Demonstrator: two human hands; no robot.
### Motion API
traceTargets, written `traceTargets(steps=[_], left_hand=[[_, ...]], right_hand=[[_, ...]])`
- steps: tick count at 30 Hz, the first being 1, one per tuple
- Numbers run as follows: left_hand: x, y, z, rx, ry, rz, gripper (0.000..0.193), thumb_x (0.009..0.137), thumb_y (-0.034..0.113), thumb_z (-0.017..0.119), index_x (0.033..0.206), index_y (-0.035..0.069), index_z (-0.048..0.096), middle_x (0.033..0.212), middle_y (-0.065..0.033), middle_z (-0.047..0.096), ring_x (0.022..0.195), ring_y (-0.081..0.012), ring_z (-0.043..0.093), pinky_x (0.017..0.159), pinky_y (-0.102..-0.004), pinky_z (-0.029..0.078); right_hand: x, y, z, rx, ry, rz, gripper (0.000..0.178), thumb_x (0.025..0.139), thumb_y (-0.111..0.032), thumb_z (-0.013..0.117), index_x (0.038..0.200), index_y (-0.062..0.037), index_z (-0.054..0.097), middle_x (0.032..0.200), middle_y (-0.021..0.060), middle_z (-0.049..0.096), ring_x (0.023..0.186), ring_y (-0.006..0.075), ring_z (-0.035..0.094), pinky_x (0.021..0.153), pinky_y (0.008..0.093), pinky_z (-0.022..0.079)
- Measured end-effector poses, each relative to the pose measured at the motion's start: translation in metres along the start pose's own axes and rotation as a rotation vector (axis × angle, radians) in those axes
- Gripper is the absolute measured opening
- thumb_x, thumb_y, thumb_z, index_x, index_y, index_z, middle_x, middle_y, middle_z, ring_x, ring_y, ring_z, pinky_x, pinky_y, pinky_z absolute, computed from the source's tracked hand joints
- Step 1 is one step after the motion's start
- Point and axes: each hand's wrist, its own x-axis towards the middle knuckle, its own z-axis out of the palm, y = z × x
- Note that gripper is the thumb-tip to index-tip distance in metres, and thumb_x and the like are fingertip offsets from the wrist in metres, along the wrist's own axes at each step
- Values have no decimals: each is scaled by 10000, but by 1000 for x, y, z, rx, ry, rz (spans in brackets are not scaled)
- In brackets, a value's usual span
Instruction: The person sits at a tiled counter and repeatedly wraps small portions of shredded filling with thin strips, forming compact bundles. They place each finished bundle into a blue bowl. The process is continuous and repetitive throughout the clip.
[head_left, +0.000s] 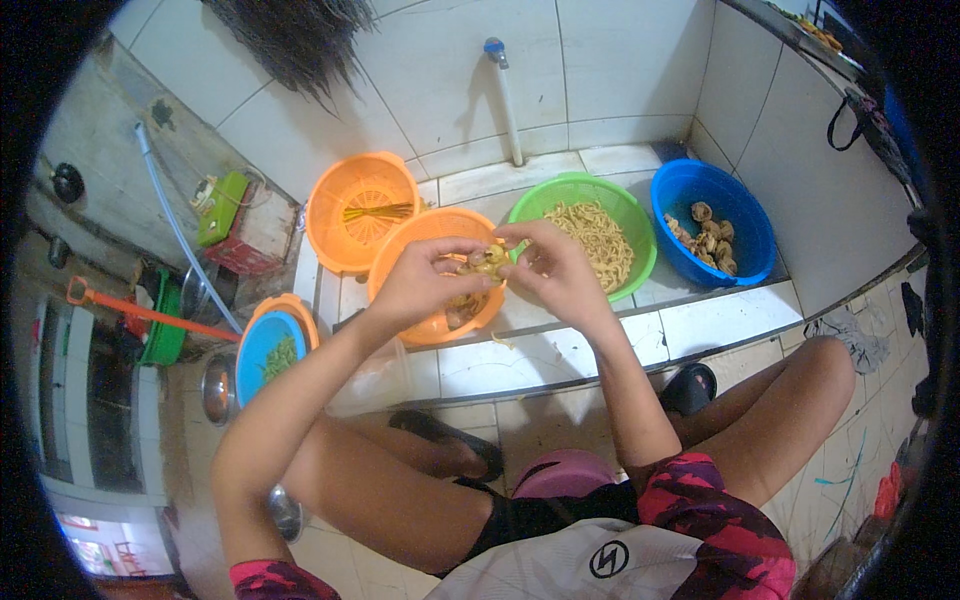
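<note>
Over the middle orange basket (390,265), my left hand (428,283) and my right hand (562,272) meet, fingertips pinched. Between them is a small, lumpy, yellowish-brown piece of food (487,262); its exact kind is unclear. Some brownish pieces lie in that basket, partly hidden by my hands. Close to my right hand stands a bright green colander (645,245) full of pale yellowish, noodle-like strips (600,240). Farther right, a blue basin (765,235) holds several rounded, brownish lumps (712,240).
Behind, a second orange basket (325,205) holds thin yellowish sticks. A white pipe with a blue tap (495,50) rises by the tiled wall. To the left are a blue bowl of chopped greens (280,355), a metal bowl (217,390) and an orange-handled tool (150,315).
</note>
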Motion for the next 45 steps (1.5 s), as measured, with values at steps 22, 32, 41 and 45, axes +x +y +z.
traceTargets(steps=[22, 32, 41, 45], left_hand=[[4, -2, 13, 179, 65, 67, 388, 804, 135, 775, 1143, -23, 671, 1020, -80, 708, 923, -123, 659, 830, -276, 529], [7, -12, 26, -9, 63, 117, 457, 767, 53, 790, 1161, -22, 571, 1008, -71, 630, 953, -127, 623, 833, -268, 531], [5, 5, 24, -14, 50, 74, 539, 771, 21, 775, 1228, 25, 488, 975, -45, 581, 964, -108, 596, 858, -269, 514], [11, 3, 24, 46, 51, 123, 549, 772, 63, 784, 1238, 20, 498, 999, -46, 595, 957, -116, 601, 859, -271, 510]], right_hand=[[3, 3, -10, -315, -20, -415, 131, 824, -83, 684, 931, -22, 638, 912, 111, 647, 866, 305, 616, 793, 366, 494], [4, 23, 8, 241, 109, 196, 167, 864, -150, 713, 930, -6, 662, 849, 18, 637, 824, 109, 561, 762, 278, 463], [4, 24, 7, 368, 93, 190, 179, 877, -127, 704, 994, 0, 658, 894, 17, 655, 834, 94, 596, 765, 257, 482], [3, 19, 5, 390, 90, 152, 185, 872, -118, 700, 1001, 10, 659, 934, 38, 662, 884, 120, 609, 793, 283, 493]])
